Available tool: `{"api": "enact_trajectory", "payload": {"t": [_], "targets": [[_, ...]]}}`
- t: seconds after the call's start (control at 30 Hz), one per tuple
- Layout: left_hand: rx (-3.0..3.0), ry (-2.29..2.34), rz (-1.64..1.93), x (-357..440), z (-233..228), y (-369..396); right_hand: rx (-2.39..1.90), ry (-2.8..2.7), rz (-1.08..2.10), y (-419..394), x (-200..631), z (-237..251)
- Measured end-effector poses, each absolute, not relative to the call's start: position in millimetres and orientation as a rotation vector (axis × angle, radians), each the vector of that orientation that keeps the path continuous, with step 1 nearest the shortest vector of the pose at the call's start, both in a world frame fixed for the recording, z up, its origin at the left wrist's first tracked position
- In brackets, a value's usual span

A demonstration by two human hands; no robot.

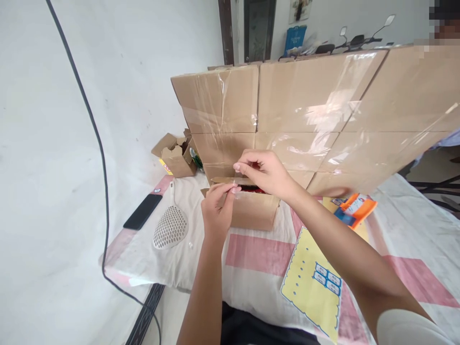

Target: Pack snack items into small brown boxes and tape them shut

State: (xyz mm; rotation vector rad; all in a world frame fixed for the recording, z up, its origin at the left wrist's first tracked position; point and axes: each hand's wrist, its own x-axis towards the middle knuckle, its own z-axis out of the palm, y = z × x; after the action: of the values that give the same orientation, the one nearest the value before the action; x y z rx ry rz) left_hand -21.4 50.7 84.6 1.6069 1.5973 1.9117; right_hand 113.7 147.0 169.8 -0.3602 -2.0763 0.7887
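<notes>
In the middle of the head view, my left hand (218, 206) and my right hand (268, 172) are both closed in a pinch, the right one slightly higher. A thin clear piece of plastic (235, 181) stretches between their fingertips; its exact kind is hard to make out. Just behind and below the hands stands a small cardboard box (253, 213) with its top open. Something dark and red shows inside it, partly covered by my right hand.
Taped cardboard boxes (302, 91) form a wall behind. On the cloth lie a black phone (143, 211), a white perforated scoop (170, 226), a yellow printed sheet (316, 282) and an orange packet (357, 210). A small open carton (178, 158) stands at left; a black cable (98, 129) hangs nearer.
</notes>
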Motion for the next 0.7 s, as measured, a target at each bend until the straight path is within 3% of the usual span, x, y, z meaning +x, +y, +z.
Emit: {"api": "enact_trajectory", "payload": {"t": [0.3,0.53,0.7], "targets": [[1.389,1.334,2.114,-9.8,87.3,60.0,-0.391,-1.920,0.769,141.2,106.7,167.0],[0.980,1.470,1.782,-6.1,89.7,14.3,-0.509,-2.161,0.956,151.5,107.5,150.4],[0.933,1.628,1.489,-9.7,77.5,3.3,-0.579,-2.268,0.769,158.1,110.8,135.9]]}}
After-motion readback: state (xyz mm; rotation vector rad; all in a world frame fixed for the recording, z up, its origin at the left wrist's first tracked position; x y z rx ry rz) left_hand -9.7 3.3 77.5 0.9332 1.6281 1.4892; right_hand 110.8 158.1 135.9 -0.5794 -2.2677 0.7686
